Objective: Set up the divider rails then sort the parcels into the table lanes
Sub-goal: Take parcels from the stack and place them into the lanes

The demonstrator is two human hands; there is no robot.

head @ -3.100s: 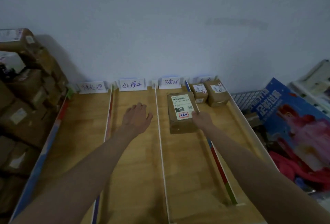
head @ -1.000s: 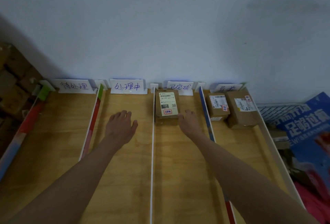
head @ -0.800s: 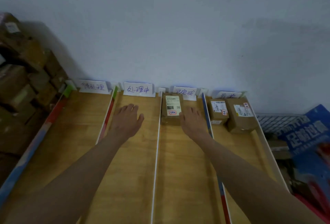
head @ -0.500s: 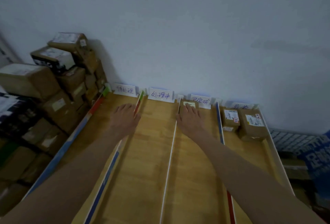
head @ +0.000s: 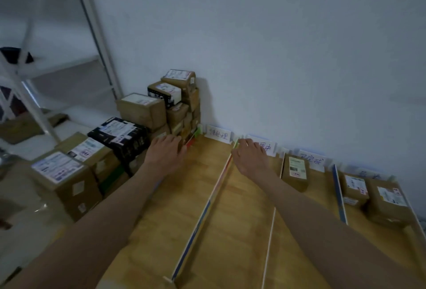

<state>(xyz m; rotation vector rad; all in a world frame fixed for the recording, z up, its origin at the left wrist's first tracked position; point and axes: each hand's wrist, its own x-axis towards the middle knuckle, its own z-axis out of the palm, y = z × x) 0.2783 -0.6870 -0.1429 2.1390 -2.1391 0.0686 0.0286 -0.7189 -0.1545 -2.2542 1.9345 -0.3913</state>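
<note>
- Cardboard parcels (head: 143, 113) stacked at nine o'clock, beside the table (head: 175, 208), presumably awaiting sorting.
- Left hand (head: 164, 153) reaching toward the stack, fingers loosely spread, holding nothing.
- Right hand (head: 250, 158) relaxed, empty, over the coloured divider rail (head: 207, 205).
- One sorted parcel (head: 296, 173) at two o'clock, lying in the third lane.

pale blue-grey wall (head: 276, 46), plain, running behind the whole scene. white metal frame (head: 96, 32) with slanted posts and a pale shelf board, standing at far left against the wall; a dark object (head: 13, 54) sits at its left edge, too blurred to identify.
</note>
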